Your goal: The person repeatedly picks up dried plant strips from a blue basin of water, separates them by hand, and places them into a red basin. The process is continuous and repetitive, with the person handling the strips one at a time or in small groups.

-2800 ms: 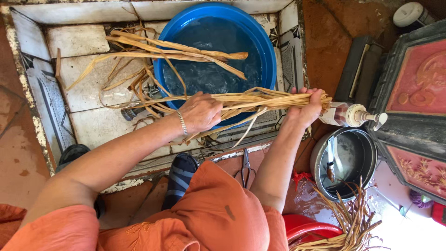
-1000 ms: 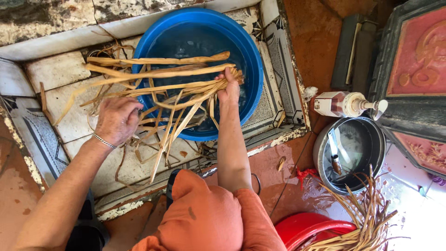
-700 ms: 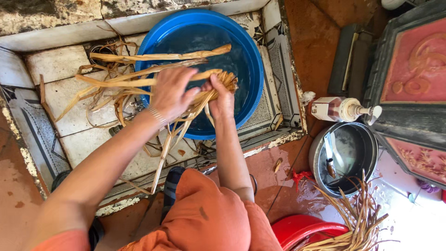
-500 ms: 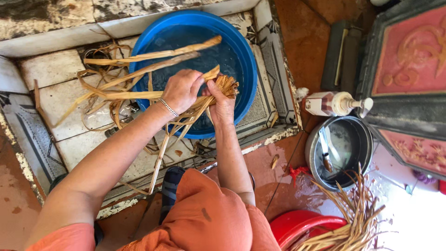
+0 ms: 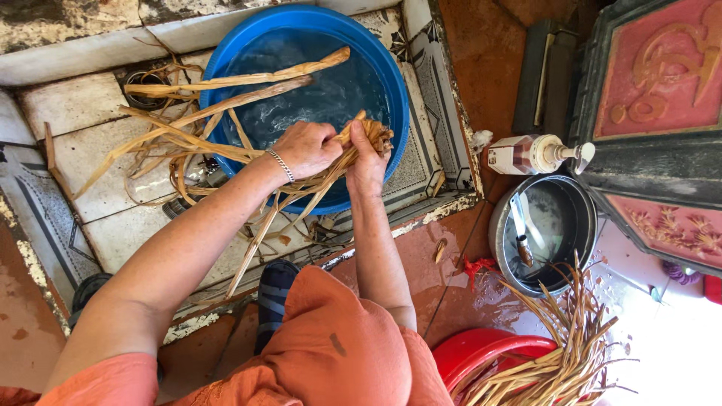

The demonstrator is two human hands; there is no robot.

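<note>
Seen from the head camera, both forearms reach forward and meet over the near rim of the blue basin. The left hand lies knuckles-up, fingers curled tight around the bundle of dried reed strips, a silver bracelet at its wrist. Just to its right, touching it, the right hand is clenched around the same bundle's thick end, thumb side toward the water, with the stubby ends poking out past its fingers. From the left hand the strips fan down and back toward the person's knee, while longer loose leaves lie beyond it across the basin and tiled ledge. Well right of the right hand stand a pump bottle and a metal pot.
</note>
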